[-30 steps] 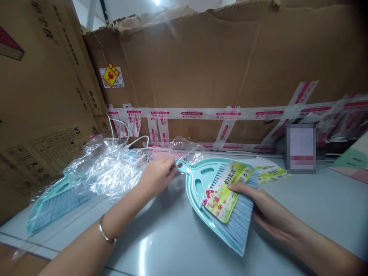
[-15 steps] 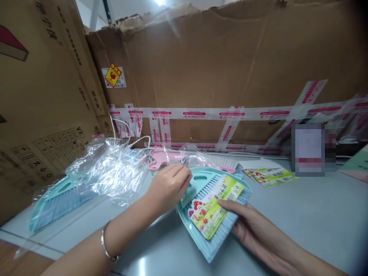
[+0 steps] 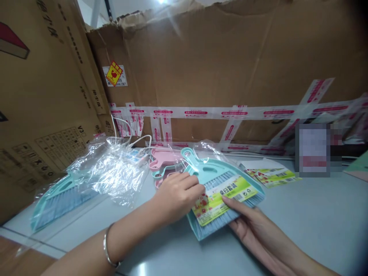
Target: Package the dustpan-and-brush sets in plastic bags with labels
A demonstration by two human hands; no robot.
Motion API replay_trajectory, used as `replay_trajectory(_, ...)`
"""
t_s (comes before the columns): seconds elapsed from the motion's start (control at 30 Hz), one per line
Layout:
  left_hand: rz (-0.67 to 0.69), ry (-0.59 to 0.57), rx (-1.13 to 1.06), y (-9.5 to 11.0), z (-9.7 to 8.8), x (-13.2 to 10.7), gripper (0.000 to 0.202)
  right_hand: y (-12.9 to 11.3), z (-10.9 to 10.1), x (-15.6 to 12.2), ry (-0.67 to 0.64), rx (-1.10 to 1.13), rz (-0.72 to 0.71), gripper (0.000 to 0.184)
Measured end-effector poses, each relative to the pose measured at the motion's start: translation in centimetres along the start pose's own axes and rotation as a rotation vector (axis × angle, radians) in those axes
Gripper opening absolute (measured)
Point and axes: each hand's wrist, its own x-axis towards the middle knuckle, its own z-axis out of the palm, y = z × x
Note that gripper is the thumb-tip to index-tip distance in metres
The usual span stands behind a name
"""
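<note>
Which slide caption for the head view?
Right hand holding a turquoise dustpan with blue brush and printed card, left hand at its edge.

A lamp (image 3: 162, 1) at the top edge throws a pale streak down the dim cardboard box (image 3: 201, 69). White glints crowd the crumpled plastic bag (image 3: 115, 172), and a reflection brightens the near worktop (image 3: 310, 218). Small print on the label (image 3: 230, 197) looks soft; the right corners darken, and one patch is pixelated.
</note>
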Motion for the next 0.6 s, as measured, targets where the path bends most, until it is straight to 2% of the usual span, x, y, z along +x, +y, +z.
replay_trajectory(0.1, -0.146, 0.074, -0.151, -0.2, -0.2, -0.1, 0.010, -0.2, 0.0, 0.2, 0.023, 0.039, -0.053, 0.084)
replay_trajectory(0.17, -0.308, 0.143, -0.285, -0.4, -0.4, -0.1, 0.020, -0.5, 0.0, 0.3, 0.035, 0.036, -0.074, 0.086)
replay_trajectory(0.23, -0.530, 0.233, -0.412, -0.6, -0.5, -0.2, 0.037, -0.7, 0.0, 0.3, 0.044, 0.031, -0.081, 0.084)
replay_trajectory(0.3, -0.822, 0.306, -0.586, -0.6, -0.5, -0.2, 0.052, -0.8, 0.0, 0.3, 0.051, 0.027, -0.082, 0.080)
replay_trajectory(0.4, -1.210, 0.292, -1.003, -0.3, -0.1, -0.1, 0.065, -0.9, 0.0, 0.2, 0.068, 0.027, -0.085, 0.078)
replay_trajectory(0.47, -1.306, 0.187, -1.309, 0.5, 0.3, 0.0, 0.067, -0.8, 0.0, 0.2, 0.071, 0.027, -0.094, 0.079)
replay_trajectory(0.53, -1.279, 0.058, -1.535, 1.6, 0.6, 0.1, 0.067, -0.5, 0.0, 0.1, 0.062, 0.022, -0.111, 0.080)
replay_trajectory(0.6, -1.226, -0.018, -1.626, 2.6, 0.8, 0.2, 0.066, -0.3, 0.0, 0.1, 0.042, 0.011, -0.122, 0.080)
